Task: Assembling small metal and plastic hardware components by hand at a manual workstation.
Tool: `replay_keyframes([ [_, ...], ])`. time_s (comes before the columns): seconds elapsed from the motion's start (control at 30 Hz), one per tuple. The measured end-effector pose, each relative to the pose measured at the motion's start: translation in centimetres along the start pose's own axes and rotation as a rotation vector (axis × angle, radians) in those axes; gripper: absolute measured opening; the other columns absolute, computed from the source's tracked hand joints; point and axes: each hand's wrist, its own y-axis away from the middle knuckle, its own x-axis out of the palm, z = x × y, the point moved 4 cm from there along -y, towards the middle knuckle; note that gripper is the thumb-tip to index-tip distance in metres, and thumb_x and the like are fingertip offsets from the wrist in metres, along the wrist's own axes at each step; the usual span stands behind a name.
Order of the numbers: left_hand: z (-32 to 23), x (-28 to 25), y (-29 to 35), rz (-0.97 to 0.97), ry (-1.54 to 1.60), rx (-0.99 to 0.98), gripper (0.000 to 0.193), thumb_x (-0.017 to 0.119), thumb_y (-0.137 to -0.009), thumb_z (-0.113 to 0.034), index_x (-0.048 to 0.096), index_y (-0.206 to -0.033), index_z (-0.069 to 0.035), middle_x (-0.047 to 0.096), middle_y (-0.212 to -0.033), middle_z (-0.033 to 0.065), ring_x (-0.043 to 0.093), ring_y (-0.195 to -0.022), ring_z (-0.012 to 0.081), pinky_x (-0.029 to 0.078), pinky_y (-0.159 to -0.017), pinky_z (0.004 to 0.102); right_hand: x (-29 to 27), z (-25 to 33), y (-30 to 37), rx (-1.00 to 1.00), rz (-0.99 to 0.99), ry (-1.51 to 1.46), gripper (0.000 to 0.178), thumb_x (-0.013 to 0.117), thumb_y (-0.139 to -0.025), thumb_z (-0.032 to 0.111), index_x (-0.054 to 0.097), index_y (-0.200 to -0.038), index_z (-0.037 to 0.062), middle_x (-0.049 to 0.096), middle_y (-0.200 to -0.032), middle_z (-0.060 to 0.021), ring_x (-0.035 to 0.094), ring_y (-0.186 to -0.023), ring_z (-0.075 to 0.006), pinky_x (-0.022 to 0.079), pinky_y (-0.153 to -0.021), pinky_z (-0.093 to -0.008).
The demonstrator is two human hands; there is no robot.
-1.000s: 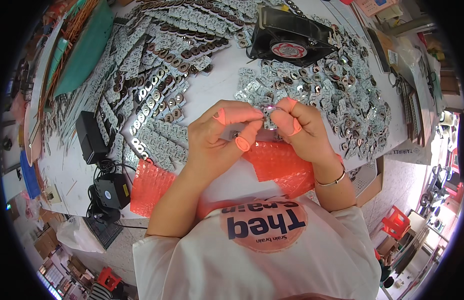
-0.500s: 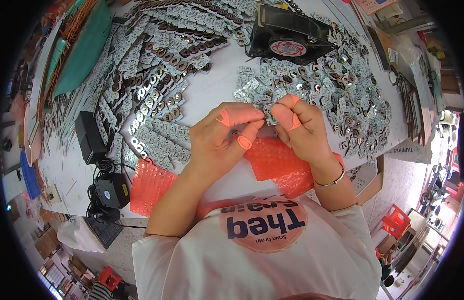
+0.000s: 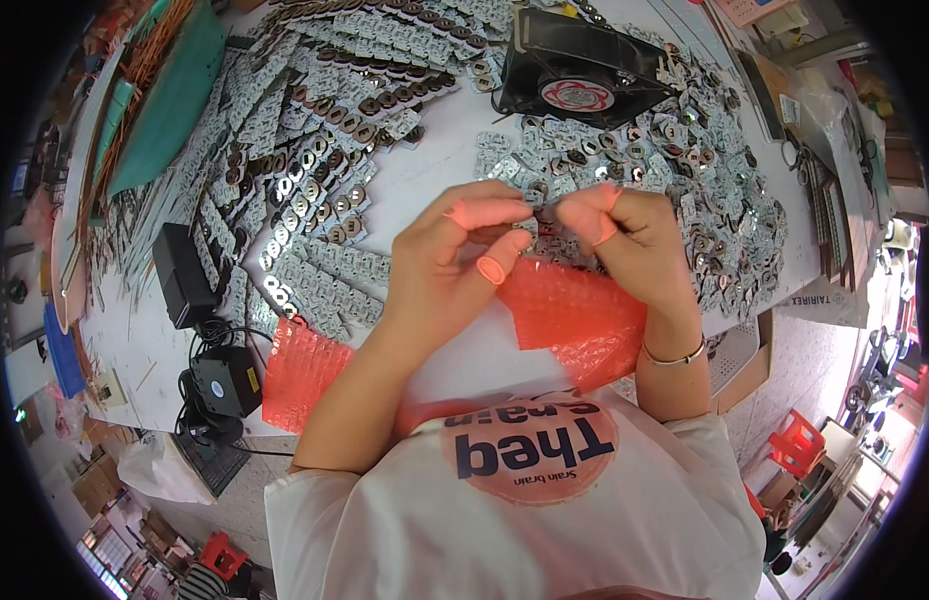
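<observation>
My left hand [image 3: 450,250] wears pink finger cots and pinches a small silvery metal part [image 3: 528,230] between thumb and forefinger. Just right of it my right hand [image 3: 635,240], also in finger cots, has thumb and fingers pressed together. Its fingertips are smeared by motion, so whatever they hold is hidden. Red bubble wrap [image 3: 570,325] lies on the table below both hands. Beyond the hands spreads a pile of loose metal parts with round discs [image 3: 710,180].
A black fan [image 3: 580,70] stands at the back. Rows of joined metal pieces [image 3: 325,180] cover the left side. A black box [image 3: 181,275], a power adapter [image 3: 225,380] with cables and another bubble wrap piece [image 3: 300,378] lie front left. Scissors [image 3: 797,160] lie far right.
My right hand has moved right, away from the left, and its fingertips blur. My left hand has turned slightly and its thumb has shifted to the right; the small metal part is now at its fingertips.
</observation>
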Motion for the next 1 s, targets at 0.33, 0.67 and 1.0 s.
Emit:
replay_keyframes([
  [0.33,0.7,0.0,0.3,0.096,0.702,-0.300,0.023,0.060,-0.084,0.005,0.061,-0.107,0.001,0.057,-0.108,0.0106,0.060,-0.088,0.0144,0.052,-0.077,0.0271,1.7,0.4,0.5,0.171,0.188,-0.359,0.013,0.061,-0.088,0.010,0.062,-0.080,-0.0001,0.053,-0.057,0.0001,0.047,-0.047,-0.0054,0.035,-0.044,-0.0203],
  [0.67,0.4,-0.1,0.2,0.104,0.663,-0.290,0.025,0.060,-0.086,0.001,0.058,-0.111,0.000,0.058,-0.101,0.0076,0.059,-0.087,0.0131,0.053,-0.075,0.0271,2.4,-0.2,0.6,0.278,0.196,-0.529,0.014,0.062,-0.088,0.012,0.059,-0.080,0.0013,0.050,-0.055,0.0006,0.043,-0.042,-0.0052,0.031,-0.040,-0.0185],
  [1.0,0.1,-0.1,0.4,-0.064,0.093,0.094,0.027,0.072,-0.078,-0.006,0.056,-0.099,-0.002,0.062,-0.091,0.0068,0.063,-0.079,0.0148,0.052,-0.068,0.0269,2.3,-0.4,0.5,0.338,0.084,-0.582,0.016,0.060,-0.090,0.018,0.060,-0.083,0.0028,0.050,-0.055,0.0015,0.040,-0.043,-0.0038,0.027,-0.040,-0.0189],
])
